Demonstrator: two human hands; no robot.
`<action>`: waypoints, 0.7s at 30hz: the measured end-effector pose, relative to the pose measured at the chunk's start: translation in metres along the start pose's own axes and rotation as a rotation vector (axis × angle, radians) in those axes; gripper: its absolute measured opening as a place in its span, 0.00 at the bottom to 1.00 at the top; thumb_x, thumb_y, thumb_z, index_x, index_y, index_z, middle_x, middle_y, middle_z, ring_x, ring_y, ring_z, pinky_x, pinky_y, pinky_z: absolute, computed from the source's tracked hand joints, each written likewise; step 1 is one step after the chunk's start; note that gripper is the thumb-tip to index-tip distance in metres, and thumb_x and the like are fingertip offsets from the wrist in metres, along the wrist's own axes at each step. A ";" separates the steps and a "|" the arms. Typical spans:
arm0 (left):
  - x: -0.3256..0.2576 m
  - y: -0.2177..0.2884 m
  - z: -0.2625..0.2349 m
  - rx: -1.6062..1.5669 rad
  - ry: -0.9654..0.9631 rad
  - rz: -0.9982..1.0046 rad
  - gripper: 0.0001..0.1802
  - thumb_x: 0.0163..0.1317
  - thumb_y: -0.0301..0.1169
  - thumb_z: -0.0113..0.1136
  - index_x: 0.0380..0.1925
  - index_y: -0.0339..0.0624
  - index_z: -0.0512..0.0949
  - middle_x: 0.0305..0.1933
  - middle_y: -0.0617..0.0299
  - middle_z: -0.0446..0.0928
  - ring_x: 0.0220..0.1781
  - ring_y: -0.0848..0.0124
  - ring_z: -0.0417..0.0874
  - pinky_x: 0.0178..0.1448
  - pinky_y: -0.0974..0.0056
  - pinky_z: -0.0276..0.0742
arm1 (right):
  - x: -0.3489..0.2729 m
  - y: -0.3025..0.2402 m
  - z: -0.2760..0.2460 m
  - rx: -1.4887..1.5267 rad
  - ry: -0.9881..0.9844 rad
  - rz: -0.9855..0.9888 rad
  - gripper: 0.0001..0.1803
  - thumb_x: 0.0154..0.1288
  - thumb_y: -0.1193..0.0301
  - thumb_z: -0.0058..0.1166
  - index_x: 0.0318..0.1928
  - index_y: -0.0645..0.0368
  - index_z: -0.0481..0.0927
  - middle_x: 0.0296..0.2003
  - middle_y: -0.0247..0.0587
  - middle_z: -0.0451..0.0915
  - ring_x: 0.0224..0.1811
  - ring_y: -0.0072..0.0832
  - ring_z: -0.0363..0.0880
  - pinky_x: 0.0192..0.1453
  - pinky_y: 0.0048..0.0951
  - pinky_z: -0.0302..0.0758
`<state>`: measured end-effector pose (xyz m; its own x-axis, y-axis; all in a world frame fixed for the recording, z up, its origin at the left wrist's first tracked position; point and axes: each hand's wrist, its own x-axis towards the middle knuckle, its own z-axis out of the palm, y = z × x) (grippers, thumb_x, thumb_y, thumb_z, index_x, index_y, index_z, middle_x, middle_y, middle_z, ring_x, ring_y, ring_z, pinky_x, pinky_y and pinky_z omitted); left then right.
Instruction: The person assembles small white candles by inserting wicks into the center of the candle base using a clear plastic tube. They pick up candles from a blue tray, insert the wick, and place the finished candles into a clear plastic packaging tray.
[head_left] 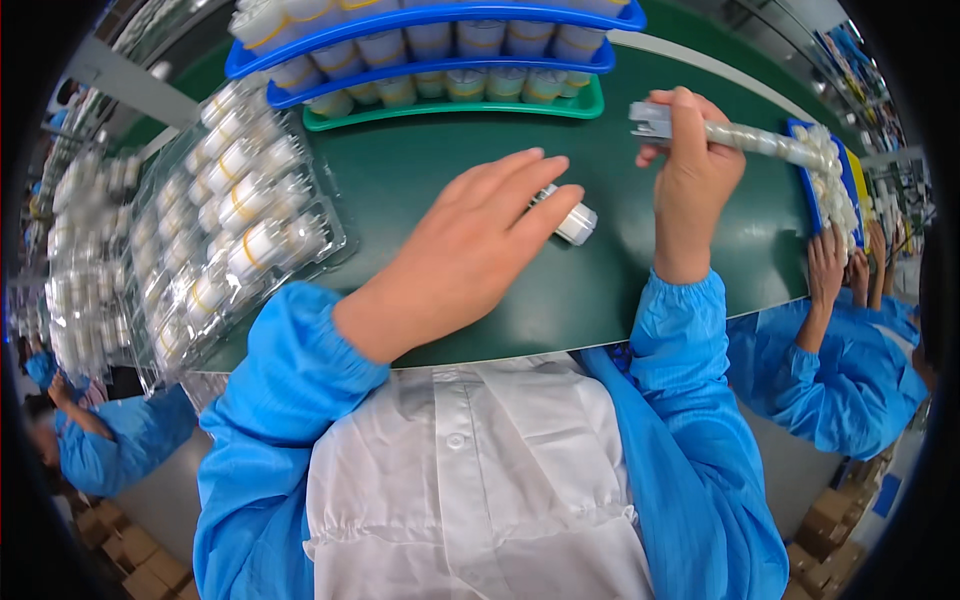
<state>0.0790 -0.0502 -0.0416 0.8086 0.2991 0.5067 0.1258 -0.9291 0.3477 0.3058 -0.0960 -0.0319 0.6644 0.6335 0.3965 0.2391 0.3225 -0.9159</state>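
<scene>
My left hand (490, 225) is stretched out low over the green table, palm down, fingers extended. Under its fingers lies a short white cylinder (577, 224) with clear ends, partly hidden; whether the fingers touch it I cannot tell. To the right, raised above the table, my right hand (695, 165) is closed around a grey plastic piece (650, 120) with a notched end. A long translucent, ringed stick (765, 141) extends rightward from that same hand, seemingly joined to the grey piece; the fingers hide the join.
Stacked blue and green trays (440, 75) of white cylinders stand at the back. Clear plastic trays (335, 235) with similar cylinders, some yellow-banded, fill the left. At the right, a co-worker's hands (828, 265) are at a blue bin (803, 180) of whitish pieces. Another person (125, 440) sits left.
</scene>
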 end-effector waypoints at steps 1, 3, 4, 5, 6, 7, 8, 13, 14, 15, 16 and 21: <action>0.008 -0.002 0.017 -0.010 -0.025 0.024 0.25 0.58 0.20 0.64 0.58 0.39 0.76 0.62 0.50 0.76 0.66 0.49 0.76 0.68 0.49 0.73 | -0.001 -0.001 0.000 -0.003 -0.007 0.008 0.14 0.75 0.66 0.58 0.38 0.66 0.85 0.29 0.39 0.83 0.22 0.19 0.77 0.23 0.21 0.73; 0.016 -0.012 0.035 -0.092 -0.120 0.015 0.26 0.59 0.21 0.64 0.59 0.39 0.75 0.62 0.50 0.75 0.66 0.50 0.76 0.68 0.50 0.73 | -0.002 0.001 0.003 -0.001 -0.026 0.022 0.13 0.74 0.66 0.60 0.36 0.64 0.86 0.24 0.34 0.81 0.20 0.16 0.74 0.22 0.19 0.71; 0.017 -0.018 0.038 -0.167 -0.189 -0.020 0.26 0.60 0.22 0.65 0.60 0.39 0.75 0.62 0.50 0.75 0.66 0.50 0.76 0.68 0.51 0.73 | -0.003 0.000 0.005 0.009 -0.042 0.036 0.12 0.73 0.67 0.61 0.35 0.65 0.85 0.26 0.34 0.81 0.19 0.16 0.74 0.22 0.19 0.70; 0.016 -0.022 0.038 -0.244 -0.262 -0.058 0.26 0.60 0.22 0.65 0.60 0.38 0.74 0.62 0.50 0.75 0.65 0.50 0.76 0.68 0.52 0.73 | -0.004 0.000 0.007 0.009 -0.059 0.029 0.12 0.72 0.68 0.61 0.35 0.65 0.85 0.27 0.34 0.81 0.19 0.16 0.74 0.22 0.19 0.70; 0.014 -0.025 0.034 -0.314 -0.272 -0.111 0.26 0.62 0.22 0.64 0.61 0.38 0.73 0.62 0.50 0.75 0.65 0.52 0.77 0.68 0.53 0.73 | -0.006 -0.001 0.008 0.010 -0.078 0.023 0.12 0.72 0.68 0.61 0.35 0.66 0.85 0.28 0.34 0.81 0.19 0.16 0.74 0.22 0.19 0.70; 0.010 -0.028 0.028 -0.383 -0.280 -0.168 0.26 0.63 0.22 0.64 0.62 0.37 0.72 0.62 0.51 0.74 0.65 0.54 0.77 0.69 0.54 0.73 | -0.007 -0.002 0.009 0.012 -0.099 0.016 0.12 0.72 0.69 0.62 0.35 0.66 0.85 0.28 0.34 0.80 0.19 0.16 0.74 0.22 0.19 0.69; 0.003 -0.031 0.022 -0.450 -0.289 -0.229 0.26 0.64 0.22 0.64 0.63 0.36 0.71 0.62 0.52 0.74 0.65 0.56 0.77 0.69 0.56 0.73 | -0.008 -0.005 0.011 0.006 -0.125 0.020 0.10 0.71 0.71 0.62 0.34 0.66 0.85 0.30 0.35 0.80 0.19 0.16 0.73 0.22 0.20 0.69; -0.032 -0.037 -0.001 -1.414 -0.127 -0.499 0.29 0.67 0.19 0.62 0.67 0.36 0.66 0.65 0.58 0.71 0.68 0.68 0.73 0.71 0.61 0.70 | -0.016 -0.008 0.014 -0.033 -0.160 -0.024 0.08 0.69 0.74 0.62 0.34 0.65 0.85 0.28 0.35 0.80 0.19 0.15 0.73 0.21 0.19 0.68; -0.037 -0.035 -0.006 -1.444 -0.087 -0.500 0.30 0.67 0.19 0.63 0.67 0.36 0.65 0.65 0.57 0.71 0.68 0.68 0.73 0.72 0.61 0.70 | -0.016 -0.009 0.015 -0.044 -0.174 -0.046 0.07 0.69 0.74 0.62 0.33 0.65 0.85 0.28 0.35 0.79 0.19 0.15 0.73 0.21 0.19 0.68; -0.041 -0.034 -0.011 -1.473 -0.046 -0.501 0.31 0.66 0.19 0.63 0.68 0.36 0.65 0.66 0.57 0.71 0.68 0.68 0.74 0.72 0.61 0.70 | -0.016 -0.009 0.016 -0.045 -0.187 -0.045 0.07 0.68 0.74 0.62 0.33 0.65 0.85 0.28 0.35 0.79 0.19 0.15 0.73 0.22 0.19 0.68; -0.044 -0.031 -0.017 -1.487 -0.016 -0.541 0.28 0.65 0.21 0.65 0.64 0.37 0.70 0.64 0.59 0.71 0.67 0.69 0.73 0.72 0.61 0.70 | -0.017 -0.009 0.018 -0.046 -0.199 -0.044 0.07 0.68 0.74 0.62 0.33 0.65 0.85 0.28 0.35 0.79 0.19 0.15 0.73 0.22 0.19 0.68; -0.034 -0.023 -0.043 -0.398 -0.085 -0.416 0.22 0.56 0.27 0.74 0.51 0.39 0.80 0.54 0.56 0.77 0.56 0.60 0.78 0.61 0.57 0.75 | -0.021 -0.004 0.025 -0.085 -0.284 0.029 0.06 0.67 0.76 0.62 0.32 0.65 0.84 0.27 0.35 0.79 0.21 0.16 0.74 0.23 0.21 0.69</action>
<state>0.0236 -0.0300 -0.0328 0.7829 0.5876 0.2046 0.2303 -0.5791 0.7821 0.2730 -0.0925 -0.0344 0.4500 0.8170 0.3606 0.2891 0.2488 -0.9244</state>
